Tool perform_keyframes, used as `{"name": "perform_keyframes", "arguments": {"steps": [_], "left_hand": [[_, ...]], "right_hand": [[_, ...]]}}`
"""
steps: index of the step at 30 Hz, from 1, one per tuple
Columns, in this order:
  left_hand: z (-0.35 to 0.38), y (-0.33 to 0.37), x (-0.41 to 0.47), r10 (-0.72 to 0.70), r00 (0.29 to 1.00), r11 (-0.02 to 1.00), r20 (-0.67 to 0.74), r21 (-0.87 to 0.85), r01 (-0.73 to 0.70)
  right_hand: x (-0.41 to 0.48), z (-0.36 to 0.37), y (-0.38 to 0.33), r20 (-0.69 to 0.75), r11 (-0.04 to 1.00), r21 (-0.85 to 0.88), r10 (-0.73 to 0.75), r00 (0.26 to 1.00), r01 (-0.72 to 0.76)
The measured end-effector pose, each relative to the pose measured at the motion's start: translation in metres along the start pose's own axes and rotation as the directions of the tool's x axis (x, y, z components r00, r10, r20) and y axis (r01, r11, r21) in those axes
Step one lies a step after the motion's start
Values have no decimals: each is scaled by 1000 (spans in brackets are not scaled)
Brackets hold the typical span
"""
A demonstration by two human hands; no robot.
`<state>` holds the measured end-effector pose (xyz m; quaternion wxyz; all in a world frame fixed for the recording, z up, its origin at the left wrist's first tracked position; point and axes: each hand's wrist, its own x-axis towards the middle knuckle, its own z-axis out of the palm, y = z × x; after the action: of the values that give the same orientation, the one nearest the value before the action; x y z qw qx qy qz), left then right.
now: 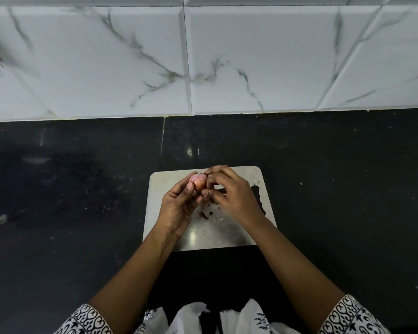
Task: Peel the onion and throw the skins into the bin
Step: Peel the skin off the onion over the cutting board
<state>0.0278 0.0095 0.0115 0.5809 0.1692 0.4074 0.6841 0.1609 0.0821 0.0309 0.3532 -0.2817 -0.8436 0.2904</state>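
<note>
My left hand (179, 206) curls round the one onion (198, 181), holding it up above the far half of the board (227, 235) so scraps drop there, not on the counter (82, 189). My right hand (232, 194) is bent in, fingertips pinching at the onion's top, I judge to lift a skin edge. A few dark skin bits (205, 214) lie mid-board under my hands, too small to count surely. One board; no bin in sight

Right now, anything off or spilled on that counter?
Nothing damaged. Small dark skin scraps lie loose on the cutting board beneath the hands, expected mid-peel. The left hand holds the onion; the right hand pinches at its top. No bin in view.
</note>
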Motion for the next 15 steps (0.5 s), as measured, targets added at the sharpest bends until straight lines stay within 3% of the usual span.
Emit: {"name": "perform_keyframes", "arguments": {"steps": [4, 7, 15], "left_hand": [[0, -2, 2, -14, 1000, 1000, -19, -4, 14], [-1, -2, 3, -29, 999, 999, -25, -29, 28], [1, -4, 2, -58, 998, 992, -11, -114, 56]], "right_hand": [[4, -6, -2, 43, 995, 51, 84, 996, -86], [7, -7, -2, 81, 998, -8, 57, 995, -56], [-1, 3, 1, -31, 1000, -5, -7, 1000, 7]]}}
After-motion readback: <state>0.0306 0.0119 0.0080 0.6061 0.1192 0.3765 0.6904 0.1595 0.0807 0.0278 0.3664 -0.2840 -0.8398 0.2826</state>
